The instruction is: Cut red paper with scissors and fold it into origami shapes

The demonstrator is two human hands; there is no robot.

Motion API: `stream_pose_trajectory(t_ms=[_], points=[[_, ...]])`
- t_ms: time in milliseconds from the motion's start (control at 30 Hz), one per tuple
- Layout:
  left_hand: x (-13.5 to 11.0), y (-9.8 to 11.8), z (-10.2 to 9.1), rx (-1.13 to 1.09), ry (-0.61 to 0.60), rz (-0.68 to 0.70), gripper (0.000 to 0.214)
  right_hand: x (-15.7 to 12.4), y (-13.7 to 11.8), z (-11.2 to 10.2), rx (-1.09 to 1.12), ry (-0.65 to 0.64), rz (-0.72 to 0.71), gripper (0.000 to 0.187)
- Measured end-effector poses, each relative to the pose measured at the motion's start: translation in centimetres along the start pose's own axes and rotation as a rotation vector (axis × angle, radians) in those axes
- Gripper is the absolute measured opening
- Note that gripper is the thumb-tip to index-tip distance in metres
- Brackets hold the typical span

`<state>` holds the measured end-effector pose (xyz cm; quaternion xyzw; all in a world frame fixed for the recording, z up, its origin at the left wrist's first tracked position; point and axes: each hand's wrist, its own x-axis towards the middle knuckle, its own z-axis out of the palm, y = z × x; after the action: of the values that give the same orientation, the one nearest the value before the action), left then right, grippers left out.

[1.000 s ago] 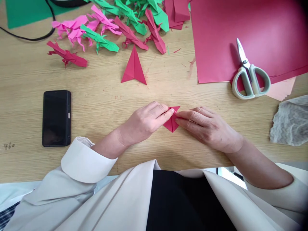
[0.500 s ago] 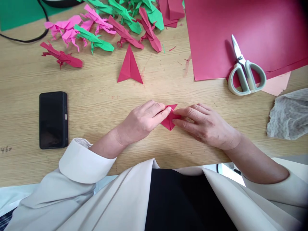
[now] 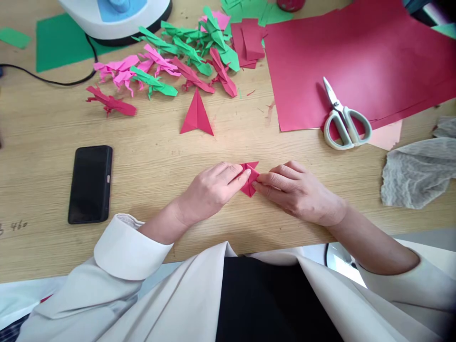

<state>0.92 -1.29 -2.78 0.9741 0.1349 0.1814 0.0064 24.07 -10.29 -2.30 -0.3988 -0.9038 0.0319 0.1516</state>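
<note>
A small piece of folded red paper (image 3: pixel 250 183) lies on the wooden table in front of me, its point toward my body. My left hand (image 3: pixel 213 187) presses on its left side with thumb and fingers, covering that part. At the right edge, my right hand (image 3: pixel 294 190) pinches the paper between thumb and forefinger. Farther off lies a separate red paper arrowhead shape (image 3: pixel 196 116) with a centre crease. Beyond it are several folded paper figures: a red one (image 3: pixel 113 102), a green one (image 3: pixel 153 84) and a pink one (image 3: pixel 160 59) among them.
Grey-handled scissors (image 3: pixel 344 118) rest across large red sheets (image 3: pixel 306 71) at the right. A crumpled grey cloth (image 3: pixel 415 173) lies at the far right, a black phone (image 3: pixel 90 185) at the left. A white device base (image 3: pixel 85 19) with a cable (image 3: pixel 67 83) stands at the back left.
The camera view has shifted, so more of the table's back now shows. My right hand has closed its fingers onto the paper's right edge; my left hand stays pressed on it.
</note>
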Motion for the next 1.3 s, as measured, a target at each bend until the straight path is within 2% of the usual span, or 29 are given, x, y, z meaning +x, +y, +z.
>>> stream_pose_trajectory(t_ms=[433,700,867,1300], points=[[0.23,0.44,-0.43,0.101,-0.045,-0.008,0.032,0.15,0.08,0.03,0.024,0.018,0.004,0.027],[0.2,0.17,-0.33,0.04,-0.017,0.029,0.033,0.14,0.19,-0.02,0.054,0.016,0.011,0.028],[0.25,0.26,-0.4,0.046,-0.053,0.005,0.034,0.19,0.14,-0.04,0.062,0.02,0.017,0.028],[-0.1,0.39,0.18,0.012,-0.051,-0.043,0.036,0.06,-0.02,0.17,0.046,0.034,0.036,0.027]])
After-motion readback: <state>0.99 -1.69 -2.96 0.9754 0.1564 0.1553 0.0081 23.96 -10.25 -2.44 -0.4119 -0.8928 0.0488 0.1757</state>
